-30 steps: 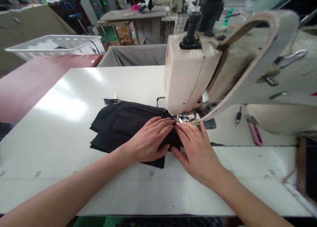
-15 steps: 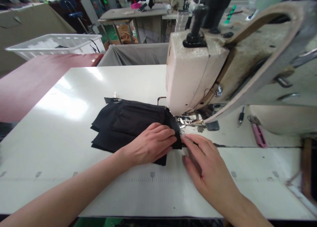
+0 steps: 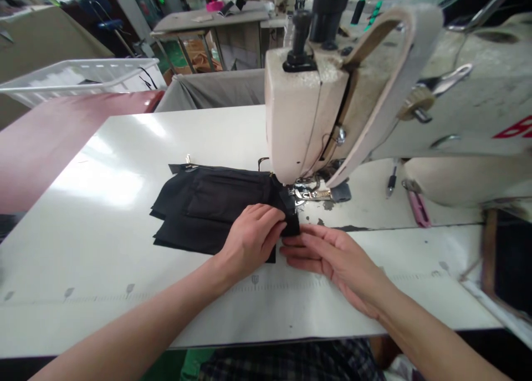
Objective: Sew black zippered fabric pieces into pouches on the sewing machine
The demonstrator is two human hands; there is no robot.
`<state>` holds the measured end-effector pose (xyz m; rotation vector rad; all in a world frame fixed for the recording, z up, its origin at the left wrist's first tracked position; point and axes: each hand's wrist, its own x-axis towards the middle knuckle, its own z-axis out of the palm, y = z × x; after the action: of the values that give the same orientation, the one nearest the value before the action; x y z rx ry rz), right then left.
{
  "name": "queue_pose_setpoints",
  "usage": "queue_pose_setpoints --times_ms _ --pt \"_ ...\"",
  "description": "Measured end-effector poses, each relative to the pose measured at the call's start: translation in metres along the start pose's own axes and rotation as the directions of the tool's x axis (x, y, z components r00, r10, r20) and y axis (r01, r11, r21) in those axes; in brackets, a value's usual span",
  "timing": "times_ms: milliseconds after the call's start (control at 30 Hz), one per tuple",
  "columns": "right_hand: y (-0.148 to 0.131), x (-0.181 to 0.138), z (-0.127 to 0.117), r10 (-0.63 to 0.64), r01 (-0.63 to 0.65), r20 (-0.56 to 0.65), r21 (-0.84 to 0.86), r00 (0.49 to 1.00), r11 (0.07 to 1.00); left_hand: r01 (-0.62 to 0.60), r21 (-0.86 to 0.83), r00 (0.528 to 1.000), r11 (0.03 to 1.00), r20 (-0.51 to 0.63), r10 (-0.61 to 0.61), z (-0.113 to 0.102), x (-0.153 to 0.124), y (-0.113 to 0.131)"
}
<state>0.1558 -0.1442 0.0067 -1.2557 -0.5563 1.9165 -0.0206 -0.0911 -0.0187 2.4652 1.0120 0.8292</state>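
A black fabric pouch (image 3: 226, 195) with a zipper along its far edge lies flat, its right end at the presser foot (image 3: 307, 194) of a sewing machine (image 3: 305, 109). My left hand (image 3: 253, 234) rests on the pouch's near right part, fingers bent and closed on the cloth. Just to its right, my right hand (image 3: 328, 251) is turned partly palm up, its fingers stretched out and a little apart. Its fingertips touch the pouch's near right corner, some reaching beneath the edge. What lies under the left fingers is hidden.
The white tabletop (image 3: 103, 237) carries a printed ruler scale near its front edge. Right of the presser foot lie a pen (image 3: 391, 183) and a pink-handled tool (image 3: 418, 206). Beyond the table are a grey cloth-lined bin (image 3: 220, 90) and a white plastic basket (image 3: 78, 76).
My right hand has rolled from palm down to partly palm up, its fingers moving under the pouch's corner. My left fingers have curled more. The camera view has shifted rightward.
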Motion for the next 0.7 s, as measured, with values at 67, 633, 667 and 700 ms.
queue_pose_setpoints --times_ms 67,633,667,700 --pt "0.002 0.007 0.005 -0.027 0.025 -0.041 -0.044 0.999 0.999 -0.028 -0.004 0.999 1.0 -0.036 0.028 0.001 -0.002 0.001" --pt "0.009 0.013 0.013 -0.077 0.069 -0.155 -0.058 0.985 0.996 -0.196 -0.082 0.977 0.977 -0.103 0.188 0.007 -0.008 -0.002" --pt "0.01 0.013 0.013 -0.083 0.076 -0.153 -0.055 0.985 0.996 -0.2 -0.089 0.976 0.976 -0.105 0.19 0.007 -0.008 -0.002" --pt "0.01 0.014 0.013 -0.09 0.083 -0.153 -0.052 0.984 0.995 -0.2 -0.092 0.976 0.975 -0.107 0.19 0.007 -0.008 -0.002"
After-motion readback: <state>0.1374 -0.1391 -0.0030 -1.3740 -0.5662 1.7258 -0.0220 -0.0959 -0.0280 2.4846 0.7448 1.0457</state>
